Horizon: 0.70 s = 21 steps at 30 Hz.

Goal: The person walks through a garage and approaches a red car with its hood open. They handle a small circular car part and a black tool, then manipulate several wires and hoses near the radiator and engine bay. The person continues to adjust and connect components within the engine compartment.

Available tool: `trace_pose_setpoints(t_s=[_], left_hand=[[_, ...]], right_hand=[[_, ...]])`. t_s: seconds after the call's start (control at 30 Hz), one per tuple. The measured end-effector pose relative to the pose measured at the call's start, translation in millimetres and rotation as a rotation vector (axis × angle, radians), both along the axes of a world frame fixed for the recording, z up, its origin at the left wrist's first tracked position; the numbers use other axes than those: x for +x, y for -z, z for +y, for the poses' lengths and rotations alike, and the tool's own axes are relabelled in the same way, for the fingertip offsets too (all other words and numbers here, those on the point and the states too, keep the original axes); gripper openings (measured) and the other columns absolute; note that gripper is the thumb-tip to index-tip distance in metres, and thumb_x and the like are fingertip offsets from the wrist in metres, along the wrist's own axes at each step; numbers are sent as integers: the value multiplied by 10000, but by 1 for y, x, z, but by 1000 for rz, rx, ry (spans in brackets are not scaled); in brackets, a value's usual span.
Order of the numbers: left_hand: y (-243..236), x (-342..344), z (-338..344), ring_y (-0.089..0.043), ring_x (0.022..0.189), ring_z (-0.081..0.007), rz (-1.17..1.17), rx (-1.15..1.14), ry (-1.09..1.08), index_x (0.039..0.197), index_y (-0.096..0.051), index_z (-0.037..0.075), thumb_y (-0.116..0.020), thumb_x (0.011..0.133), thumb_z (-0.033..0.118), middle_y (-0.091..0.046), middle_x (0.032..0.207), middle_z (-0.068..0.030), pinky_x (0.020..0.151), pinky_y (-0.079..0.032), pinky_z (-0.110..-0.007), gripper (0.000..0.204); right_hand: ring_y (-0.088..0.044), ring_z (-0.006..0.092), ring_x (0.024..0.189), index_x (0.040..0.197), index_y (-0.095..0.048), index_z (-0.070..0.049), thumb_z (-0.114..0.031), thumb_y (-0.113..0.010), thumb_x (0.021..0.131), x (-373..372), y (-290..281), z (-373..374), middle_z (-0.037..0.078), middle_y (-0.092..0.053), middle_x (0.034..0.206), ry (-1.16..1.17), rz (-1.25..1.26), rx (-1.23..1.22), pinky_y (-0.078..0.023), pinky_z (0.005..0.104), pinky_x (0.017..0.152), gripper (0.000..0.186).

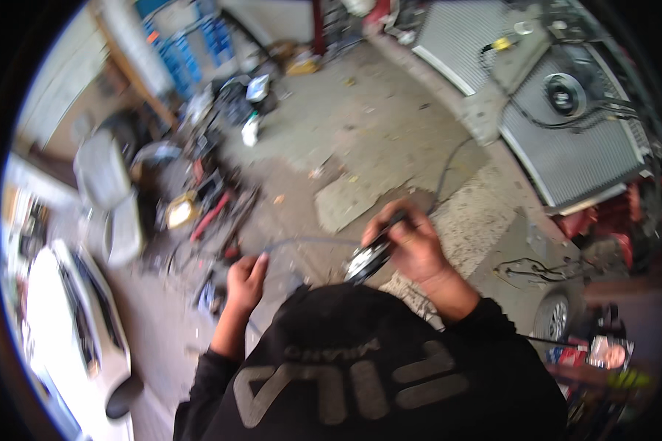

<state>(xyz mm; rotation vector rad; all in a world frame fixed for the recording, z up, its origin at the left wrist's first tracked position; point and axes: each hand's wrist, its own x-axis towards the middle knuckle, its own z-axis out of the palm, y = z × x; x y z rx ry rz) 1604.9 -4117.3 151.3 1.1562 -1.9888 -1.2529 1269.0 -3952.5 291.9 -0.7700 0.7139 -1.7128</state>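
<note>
My right hand (422, 250) is closed around a round black part with a shiny silver face (368, 262), held tilted in front of my chest; its exact kind is too blurred to tell. A thin grey cable (312, 240) stretches from beside that part to my left hand (247, 282). The left thumb and fingers are pinched on the cable. Behind the right hand, a dark cable (446, 175) climbs toward the vehicle front at the right.
A radiator (566, 147) with a round black part and wiring stands at the right. To the left are a grey car seat (110, 195), a white bumper (81, 331) and red-handled tools (211, 215) among loose parts. A wheel (555, 317) lies at lower right.
</note>
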Motion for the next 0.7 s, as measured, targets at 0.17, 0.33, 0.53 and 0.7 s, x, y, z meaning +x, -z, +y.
trace_pose_setpoints(t_s=[0.17, 0.33, 0.53, 0.7], left_hand=[[62, 48, -112, -743, 963, -469, -586, -100, 103, 1079, -762, 56, -730, 942, 377, -761, 964, -252, 838, -571, -552, 351], [126, 66, -186, -700, 1198, -467, -847, -130, 511, 1271, -762, 108, -607, 986, 402, -751, 1239, -267, 1060, -551, -531, 439], [119, -51, -218, -699, 1185, -471, -886, -24, 681, 1165, -770, 68, -561, 992, 391, -755, 1217, -254, 1059, -553, -534, 421], [104, -155, -244, -699, 1182, -475, -819, -129, 738, 1155, -763, 90, -552, 1002, 371, -755, 1213, -255, 1039, -559, -554, 384]], right_hand=[[-698, 233, 974, 1183, -648, -68, -339, -754, 1041, 0, -5, -39, 129, -723, 1084, 220, -96, 213, -564, 390, 862, 324], [-714, 232, 953, 1181, -620, -67, -294, -693, 1090, -27, -20, -39, 110, -719, 1085, 567, -43, 188, -596, 409, 849, 256], [-703, 228, 889, 1165, -630, -29, -314, -678, 1095, -85, -57, -16, 119, -710, 1017, 917, 119, 111, -583, 396, 820, 297], [-666, 222, 878, 1167, -619, -57, -310, -656, 1105, -132, -92, -7, 105, -686, 975, 1018, 155, -58, -563, 392, 806, 263]])
